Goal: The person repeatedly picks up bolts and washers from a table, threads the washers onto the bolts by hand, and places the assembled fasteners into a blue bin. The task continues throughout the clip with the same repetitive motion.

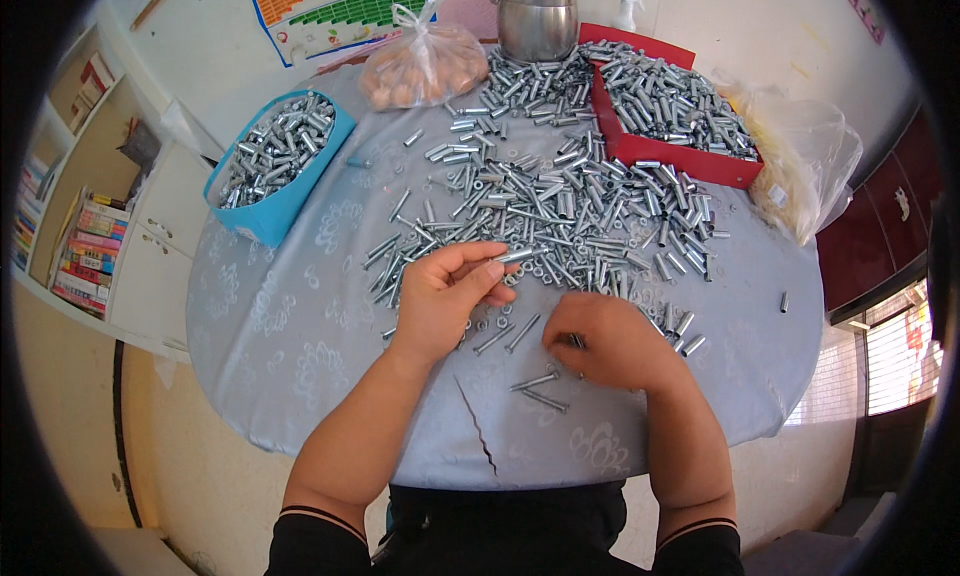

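Between the thumb and fingers of my left hand [452, 294] is a metal anchor bolt [516, 255], held above the near edge of the pile. My right hand [615, 342] hovers low over the cloth with curled fingers; a small dark bit shows between them, too hidden to name. Several loose bolts [545, 400] lie just below that hand, and two more bolts [508, 336] rest between my hands. Ahead spreads a big pile of metal sleeves, bolts, nuts and washers [560, 201].
A blue box [275, 226] of metal parts stands at the left, a red box [680, 166] of them at the far right. Behind sit a bag of eggs [425, 66] and a steel pot [538, 21]. A clear plastic bag [805, 166] lies beside the red box.
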Tool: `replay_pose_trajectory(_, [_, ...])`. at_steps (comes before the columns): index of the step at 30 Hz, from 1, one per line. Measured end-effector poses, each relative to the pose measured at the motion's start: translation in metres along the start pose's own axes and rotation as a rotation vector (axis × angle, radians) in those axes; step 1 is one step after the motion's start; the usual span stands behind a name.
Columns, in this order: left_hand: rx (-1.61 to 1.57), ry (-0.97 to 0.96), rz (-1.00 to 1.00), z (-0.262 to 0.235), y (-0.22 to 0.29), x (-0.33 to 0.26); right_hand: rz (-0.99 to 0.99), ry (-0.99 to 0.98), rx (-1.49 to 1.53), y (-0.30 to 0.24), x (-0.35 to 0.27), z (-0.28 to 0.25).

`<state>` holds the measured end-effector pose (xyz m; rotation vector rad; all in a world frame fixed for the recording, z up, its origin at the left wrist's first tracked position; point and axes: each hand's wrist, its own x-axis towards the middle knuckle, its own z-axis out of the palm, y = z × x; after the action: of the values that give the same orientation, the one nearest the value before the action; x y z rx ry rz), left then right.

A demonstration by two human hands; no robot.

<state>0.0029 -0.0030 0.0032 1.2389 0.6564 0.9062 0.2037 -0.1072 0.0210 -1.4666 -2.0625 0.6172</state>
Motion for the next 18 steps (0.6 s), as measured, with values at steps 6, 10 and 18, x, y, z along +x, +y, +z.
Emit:
replay_pose_trajectory(6, [0.017,-0.050,-0.037,0.003,0.000,-0.002,0.360,0.531,0.577,0.012,0.009,0.005])
replay_pose_trajectory(10, [0.054,-0.091,-0.057,0.006,0.002,-0.005,0.350,0.594,0.821,0.010,0.012,0.007])
replay_pose_trajectory(18, [0.038,-0.099,-0.050,0.009,0.004,-0.006,0.346,0.519,0.865,0.007,0.010,0.008])
